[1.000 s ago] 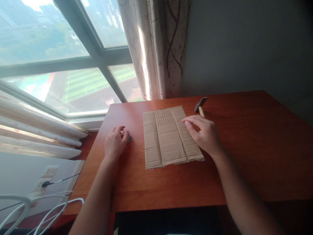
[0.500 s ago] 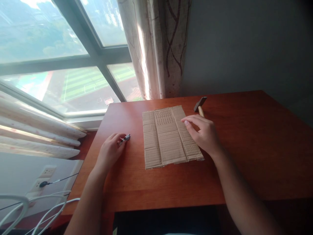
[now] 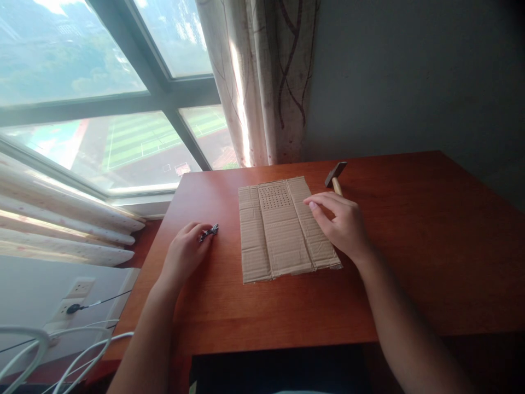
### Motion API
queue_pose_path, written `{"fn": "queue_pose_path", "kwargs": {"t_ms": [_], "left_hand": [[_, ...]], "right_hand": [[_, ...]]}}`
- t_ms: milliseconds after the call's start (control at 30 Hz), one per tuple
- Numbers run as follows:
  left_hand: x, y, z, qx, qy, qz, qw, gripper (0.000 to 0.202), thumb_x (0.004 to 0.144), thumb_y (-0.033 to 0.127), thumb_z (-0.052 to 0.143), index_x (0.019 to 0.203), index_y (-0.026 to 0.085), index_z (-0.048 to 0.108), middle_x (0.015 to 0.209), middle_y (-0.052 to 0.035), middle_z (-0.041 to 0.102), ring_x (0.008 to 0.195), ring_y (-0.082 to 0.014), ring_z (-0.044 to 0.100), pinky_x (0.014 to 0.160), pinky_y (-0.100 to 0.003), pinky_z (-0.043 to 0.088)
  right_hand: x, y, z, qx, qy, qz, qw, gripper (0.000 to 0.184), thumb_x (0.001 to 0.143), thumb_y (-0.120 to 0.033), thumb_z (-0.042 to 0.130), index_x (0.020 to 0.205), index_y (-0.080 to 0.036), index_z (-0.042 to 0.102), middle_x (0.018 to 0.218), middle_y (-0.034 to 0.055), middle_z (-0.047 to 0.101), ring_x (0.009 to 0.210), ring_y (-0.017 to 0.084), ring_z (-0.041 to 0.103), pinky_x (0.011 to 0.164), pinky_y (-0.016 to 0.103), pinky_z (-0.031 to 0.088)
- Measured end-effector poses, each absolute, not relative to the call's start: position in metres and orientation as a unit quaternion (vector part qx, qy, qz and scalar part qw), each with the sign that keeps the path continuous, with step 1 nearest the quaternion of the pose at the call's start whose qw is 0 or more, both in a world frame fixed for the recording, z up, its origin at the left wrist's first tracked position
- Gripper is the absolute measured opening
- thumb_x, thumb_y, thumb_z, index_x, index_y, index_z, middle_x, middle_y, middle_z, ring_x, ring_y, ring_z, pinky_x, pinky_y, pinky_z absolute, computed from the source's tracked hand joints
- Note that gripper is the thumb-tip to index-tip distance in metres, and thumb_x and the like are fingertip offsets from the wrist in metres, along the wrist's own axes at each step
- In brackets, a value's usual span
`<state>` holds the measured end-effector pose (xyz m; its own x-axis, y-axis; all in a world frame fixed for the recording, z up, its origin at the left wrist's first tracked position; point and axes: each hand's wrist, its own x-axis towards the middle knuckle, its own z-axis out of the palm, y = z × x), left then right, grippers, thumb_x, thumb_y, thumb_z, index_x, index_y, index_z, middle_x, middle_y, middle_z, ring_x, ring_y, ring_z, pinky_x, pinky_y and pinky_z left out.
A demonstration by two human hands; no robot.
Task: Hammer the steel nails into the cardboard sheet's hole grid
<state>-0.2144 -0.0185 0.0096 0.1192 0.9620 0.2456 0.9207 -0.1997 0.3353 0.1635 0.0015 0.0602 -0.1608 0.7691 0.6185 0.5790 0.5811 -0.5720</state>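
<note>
A flat piece of brown cardboard point(image 3: 279, 232) with a grid of small holes near its far end lies on the reddish wooden table point(image 3: 410, 246). My right hand point(image 3: 342, 224) rests on the cardboard's right flap, fingers curled and pressed down on it. My left hand point(image 3: 186, 249) lies on the table left of the cardboard, fingers closed round a small bunch of dark metal nails point(image 3: 209, 232) whose ends stick out toward the cardboard. A hammer point(image 3: 335, 176) with a wooden handle lies just beyond my right hand.
A large window point(image 3: 102, 109) and a patterned curtain point(image 3: 266, 82) stand behind the table's far left corner. A grey wall runs behind the table. Left of the table are a wall socket point(image 3: 76, 298) with a plug and white wire loops point(image 3: 61, 350).
My left hand drew back toward me and turned, so the nails now show between its fingers. My right hand and the cardboard stayed put.
</note>
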Motion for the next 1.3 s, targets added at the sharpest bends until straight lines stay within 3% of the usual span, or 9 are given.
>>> {"fn": "queue_pose_path", "kwargs": {"t_ms": [867, 1300], "left_hand": [[-0.208, -0.025, 0.006, 0.751, 0.628, 0.204, -0.005, 0.022, 0.093, 0.035, 0.052, 0.101, 0.023, 0.068, 0.109, -0.0068, 0.07, 0.096, -0.0233, 0.065, 0.089, -0.036, 0.051], [-0.177, -0.001, 0.012, 0.721, 0.669, 0.176, -0.041, 0.032, 0.094, 0.037, 0.048, 0.112, 0.02, 0.067, 0.115, -0.01, 0.068, 0.099, -0.0276, 0.065, 0.085, -0.039, 0.049]], "right_hand": [[0.164, 0.001, 0.063, -0.452, -0.753, 0.109, 0.465, 0.02, 0.095, -0.02, 0.052, 0.094, -0.023, 0.071, 0.095, 0.0053, 0.076, 0.091, 0.022, 0.07, 0.085, 0.038, 0.055], [0.163, 0.001, 0.062, -0.45, -0.753, 0.105, 0.468, 0.019, 0.095, -0.019, 0.052, 0.093, -0.022, 0.071, 0.094, 0.0053, 0.076, 0.089, 0.021, 0.071, 0.084, 0.037, 0.055]]}}
